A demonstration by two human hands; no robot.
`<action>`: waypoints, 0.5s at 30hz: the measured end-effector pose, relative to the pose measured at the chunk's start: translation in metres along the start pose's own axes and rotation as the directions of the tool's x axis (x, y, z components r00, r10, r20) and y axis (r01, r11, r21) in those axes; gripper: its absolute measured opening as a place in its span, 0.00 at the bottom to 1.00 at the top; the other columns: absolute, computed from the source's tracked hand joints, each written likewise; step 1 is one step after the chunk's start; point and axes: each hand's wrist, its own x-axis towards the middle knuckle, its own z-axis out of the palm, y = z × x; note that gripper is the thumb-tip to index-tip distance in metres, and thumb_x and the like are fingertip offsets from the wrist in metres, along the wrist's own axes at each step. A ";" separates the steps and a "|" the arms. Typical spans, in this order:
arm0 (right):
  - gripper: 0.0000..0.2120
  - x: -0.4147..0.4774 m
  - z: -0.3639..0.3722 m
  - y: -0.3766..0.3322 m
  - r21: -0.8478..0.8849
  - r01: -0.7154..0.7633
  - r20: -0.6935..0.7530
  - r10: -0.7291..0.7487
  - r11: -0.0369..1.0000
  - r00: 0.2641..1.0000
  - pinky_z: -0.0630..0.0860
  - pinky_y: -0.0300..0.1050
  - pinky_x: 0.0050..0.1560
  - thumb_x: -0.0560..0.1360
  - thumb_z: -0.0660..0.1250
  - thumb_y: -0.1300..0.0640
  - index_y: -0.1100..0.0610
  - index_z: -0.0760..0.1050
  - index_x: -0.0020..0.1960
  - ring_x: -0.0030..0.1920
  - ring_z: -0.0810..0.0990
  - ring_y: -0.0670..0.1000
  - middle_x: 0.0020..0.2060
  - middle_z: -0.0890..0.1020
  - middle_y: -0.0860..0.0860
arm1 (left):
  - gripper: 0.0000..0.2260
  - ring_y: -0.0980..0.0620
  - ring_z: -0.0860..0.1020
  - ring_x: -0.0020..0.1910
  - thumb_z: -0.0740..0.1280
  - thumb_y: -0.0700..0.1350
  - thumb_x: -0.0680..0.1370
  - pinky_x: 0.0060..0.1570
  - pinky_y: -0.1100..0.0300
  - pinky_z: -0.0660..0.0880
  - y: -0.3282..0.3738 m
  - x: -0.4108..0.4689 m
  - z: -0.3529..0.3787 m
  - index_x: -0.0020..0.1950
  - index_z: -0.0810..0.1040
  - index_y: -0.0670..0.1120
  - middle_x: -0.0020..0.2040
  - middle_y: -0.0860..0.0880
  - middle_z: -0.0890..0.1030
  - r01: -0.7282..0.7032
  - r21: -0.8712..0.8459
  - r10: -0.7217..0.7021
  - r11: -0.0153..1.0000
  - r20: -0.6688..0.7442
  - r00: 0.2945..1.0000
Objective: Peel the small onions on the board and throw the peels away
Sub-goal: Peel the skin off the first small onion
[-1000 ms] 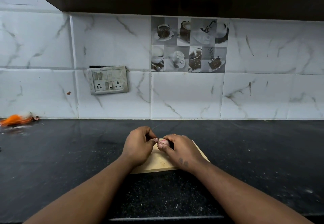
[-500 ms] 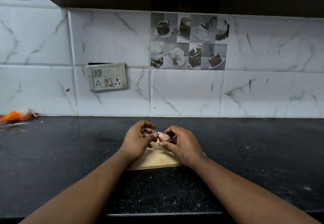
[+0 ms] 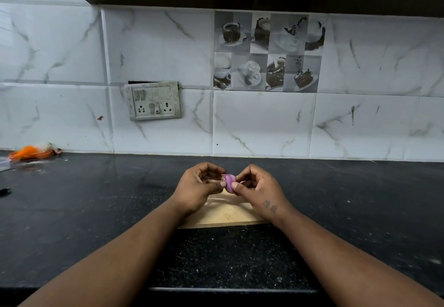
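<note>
We hold the small glossy purple onion [image 3: 229, 181] btw both hands, just above the pale wooden chopping board [image 3: 225, 215] under our wrists. Left hand [image 3: 197, 190] pinches its near end w/ thumb & fingertips, where a scrap of papery skin shows. Right hand [image 3: 258, 191] clamps the bulb's other side. It's prob. light, firm, slick once bare; the skin is thin & tears easily, so we grip the body and pick at the tip.

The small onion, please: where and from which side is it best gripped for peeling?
Pinch the small onion across its rounded middle, left hand and right hand coming from opposite sides; it is tiny and round, likely slippery where peeled.
</note>
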 end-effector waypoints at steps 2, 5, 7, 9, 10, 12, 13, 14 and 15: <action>0.12 -0.001 0.000 -0.001 0.001 -0.017 0.014 0.017 1.000 1.000 0.85 0.58 0.51 0.71 0.80 0.58 0.52 0.79 0.49 0.43 0.85 0.52 0.45 0.86 0.50 | 0.13 0.46 0.84 0.46 0.73 0.28 0.74 0.51 0.54 0.83 0.000 0.001 0.001 0.56 0.80 0.39 0.48 0.41 0.85 0.000 -0.037 0.000 0.999 0.005 1.000; 0.17 -0.003 0.001 -0.005 0.056 -0.055 0.074 0.051 0.997 0.996 0.86 0.58 0.50 0.69 0.80 0.64 0.54 0.81 0.55 0.43 0.87 0.53 0.46 0.85 0.53 | 0.09 0.45 0.86 0.47 0.72 0.30 0.76 0.51 0.55 0.84 0.000 0.000 0.001 0.54 0.81 0.37 0.47 0.39 0.86 0.016 -0.072 -0.017 0.997 -0.010 1.000; 0.14 -0.003 0.001 -0.005 0.070 -0.051 0.084 0.045 0.996 0.995 0.86 0.59 0.49 0.70 0.80 0.66 0.55 0.83 0.53 0.45 0.88 0.57 0.45 0.87 0.55 | 0.04 0.46 0.86 0.45 0.73 0.33 0.76 0.50 0.55 0.84 0.001 -0.003 0.000 0.50 0.83 0.39 0.46 0.40 0.87 0.015 0.007 -0.015 1.000 -0.021 1.000; 0.12 -0.004 0.000 -0.005 0.065 -0.046 0.080 0.041 0.997 0.996 0.86 0.59 0.48 0.70 0.80 0.64 0.56 0.84 0.51 0.44 0.88 0.56 0.44 0.87 0.54 | 0.03 0.47 0.86 0.44 0.73 0.36 0.77 0.48 0.55 0.84 0.003 -0.005 0.001 0.47 0.85 0.42 0.44 0.42 0.87 -0.007 0.124 0.011 0.992 -0.028 1.000; 0.11 -0.005 -0.001 -0.006 0.059 -0.043 0.083 0.038 0.997 0.996 0.86 0.58 0.48 0.70 0.80 0.64 0.55 0.84 0.50 0.44 0.88 0.55 0.43 0.88 0.54 | 0.03 0.48 0.86 0.43 0.73 0.36 0.77 0.47 0.55 0.84 0.004 -0.006 0.002 0.46 0.86 0.44 0.43 0.43 0.87 -0.022 0.171 0.028 0.985 -0.032 0.999; 0.10 -0.007 -0.002 -0.007 0.037 -0.032 0.084 0.029 0.999 0.996 0.86 0.58 0.48 0.70 0.80 0.62 0.55 0.83 0.50 0.43 0.88 0.55 0.42 0.88 0.53 | 0.05 0.48 0.86 0.41 0.74 0.37 0.77 0.45 0.55 0.85 0.006 -0.008 0.004 0.44 0.86 0.46 0.41 0.45 0.87 -0.038 0.246 0.052 0.968 -0.048 0.998; 0.10 -0.009 -0.001 -0.007 0.028 -0.024 0.081 0.022 0.999 0.996 0.86 0.58 0.49 0.71 0.79 0.62 0.56 0.83 0.50 0.43 0.88 0.56 0.42 0.88 0.54 | 0.05 0.47 0.86 0.41 0.74 0.37 0.77 0.45 0.53 0.85 0.007 -0.008 0.005 0.44 0.86 0.47 0.40 0.46 0.87 -0.048 0.295 0.069 0.954 -0.059 0.996; 0.10 -0.010 -0.001 -0.008 0.021 -0.018 0.078 0.017 1.000 0.997 0.86 0.59 0.49 0.71 0.79 0.63 0.56 0.83 0.50 0.43 0.88 0.56 0.42 0.88 0.54 | 0.04 0.47 0.86 0.40 0.75 0.39 0.76 0.45 0.51 0.85 0.007 -0.009 0.005 0.43 0.87 0.47 0.39 0.47 0.87 -0.067 0.362 0.097 0.930 -0.066 0.993; 0.10 -0.011 0.000 -0.008 0.011 -0.008 0.074 0.007 1.000 0.997 0.85 0.58 0.49 0.71 0.79 0.63 0.56 0.84 0.50 0.43 0.88 0.56 0.42 0.88 0.54 | 0.03 0.49 0.86 0.39 0.76 0.41 0.76 0.44 0.52 0.85 0.008 -0.008 0.005 0.43 0.87 0.47 0.38 0.49 0.87 -0.092 0.443 0.133 0.892 -0.062 0.989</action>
